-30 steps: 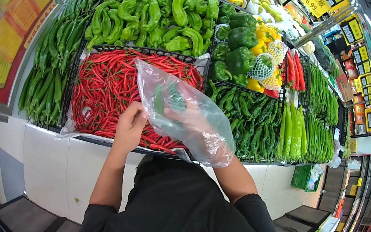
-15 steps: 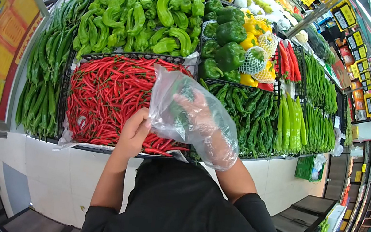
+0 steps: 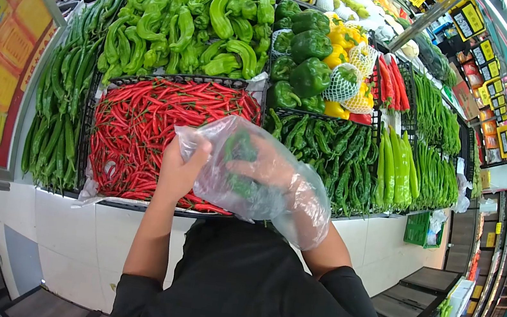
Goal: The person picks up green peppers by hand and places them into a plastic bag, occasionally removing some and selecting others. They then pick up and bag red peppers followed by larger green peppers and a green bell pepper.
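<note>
My left hand (image 3: 183,163) pinches the left edge of a clear plastic bag (image 3: 211,182), thumb raised and fingers curled. The bag's film wraps my right hand (image 3: 268,166) and much of that forearm. Through the film, dark green peppers (image 3: 240,148) show at my right hand's curled fingers, and more green shows just below. Film and glare blur the exact grip. Both hands hover over the front of a crate of red chilies (image 3: 140,136). To the right lie wrinkled dark green peppers (image 3: 344,158).
Behind the chilies are light green peppers (image 3: 181,25), with green bell peppers (image 3: 309,75) to their right. Long green peppers (image 3: 66,87) line the left side. Pale green peppers (image 3: 398,169) and a green crate (image 3: 423,229) are on the right. A metal post (image 3: 425,22) slants at upper right.
The bag's left edge has come down and left with my left hand, which is raised slightly. My right hand has shifted slightly right and down, and the green peppers show more clearly through the film.
</note>
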A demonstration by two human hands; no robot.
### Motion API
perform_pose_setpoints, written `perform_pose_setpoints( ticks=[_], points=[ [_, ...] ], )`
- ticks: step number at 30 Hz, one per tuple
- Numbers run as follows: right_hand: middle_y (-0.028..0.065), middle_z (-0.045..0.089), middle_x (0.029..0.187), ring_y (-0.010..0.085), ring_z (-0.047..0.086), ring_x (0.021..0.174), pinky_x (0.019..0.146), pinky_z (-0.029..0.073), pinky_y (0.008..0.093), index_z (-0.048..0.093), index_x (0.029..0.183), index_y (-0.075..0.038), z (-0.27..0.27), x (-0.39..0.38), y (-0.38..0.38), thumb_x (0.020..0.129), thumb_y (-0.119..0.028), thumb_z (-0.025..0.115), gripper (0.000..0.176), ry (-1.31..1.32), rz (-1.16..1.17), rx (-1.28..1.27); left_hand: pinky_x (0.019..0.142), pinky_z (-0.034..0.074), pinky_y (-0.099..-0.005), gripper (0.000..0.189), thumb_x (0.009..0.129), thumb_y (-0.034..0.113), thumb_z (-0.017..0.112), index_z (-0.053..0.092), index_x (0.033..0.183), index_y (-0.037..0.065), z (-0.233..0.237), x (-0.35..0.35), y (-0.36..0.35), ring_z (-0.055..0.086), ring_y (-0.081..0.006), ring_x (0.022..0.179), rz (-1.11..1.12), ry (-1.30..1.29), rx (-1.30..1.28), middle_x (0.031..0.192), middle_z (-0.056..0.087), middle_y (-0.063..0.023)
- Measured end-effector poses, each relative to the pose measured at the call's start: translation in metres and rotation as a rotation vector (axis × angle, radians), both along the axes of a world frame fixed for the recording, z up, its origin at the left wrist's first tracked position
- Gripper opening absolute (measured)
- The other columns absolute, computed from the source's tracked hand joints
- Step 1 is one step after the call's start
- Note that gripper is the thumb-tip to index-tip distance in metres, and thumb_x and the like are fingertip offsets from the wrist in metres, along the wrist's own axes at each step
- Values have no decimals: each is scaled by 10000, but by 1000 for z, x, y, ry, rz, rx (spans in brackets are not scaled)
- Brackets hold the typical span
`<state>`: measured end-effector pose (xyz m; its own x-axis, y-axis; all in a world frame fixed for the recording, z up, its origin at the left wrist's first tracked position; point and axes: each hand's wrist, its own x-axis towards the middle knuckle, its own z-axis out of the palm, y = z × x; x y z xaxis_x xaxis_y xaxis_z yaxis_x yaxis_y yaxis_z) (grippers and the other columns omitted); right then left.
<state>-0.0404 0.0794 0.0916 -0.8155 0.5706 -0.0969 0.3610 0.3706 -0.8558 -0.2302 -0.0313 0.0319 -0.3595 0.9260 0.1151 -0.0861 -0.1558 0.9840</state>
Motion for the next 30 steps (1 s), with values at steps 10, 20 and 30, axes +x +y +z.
perform_pose_setpoints(
  ticks=[10,20,30],
  points=[
    [98,685,1118,197,641,1078,956,498,343,630,1158,-55,-13,19,-29,835,-204,787,388,103,27,-53,795,458,-260,180,1029,170,550,603,1107,17,-26,-38,13,560,-88,879,467,-244,-12,998,622,-18],
    [146,636,1097,291,641,1069,968,518,471,492,1107,-121,2,54,-44,976,-126,632,192,1196,-449,-420,494,438,-268,241,1024,243,557,601,1100,19,-53,-84,-13,607,-134,662,572,-405,-70,906,666,-55],
    [62,672,914,138,648,868,848,512,302,574,1019,-49,25,64,-25,943,9,645,120,729,-542,-3,438,436,-281,227,1032,267,542,558,1076,45,-60,-82,-16,625,-170,601,414,-396,-116,882,668,-75]
  ],
)
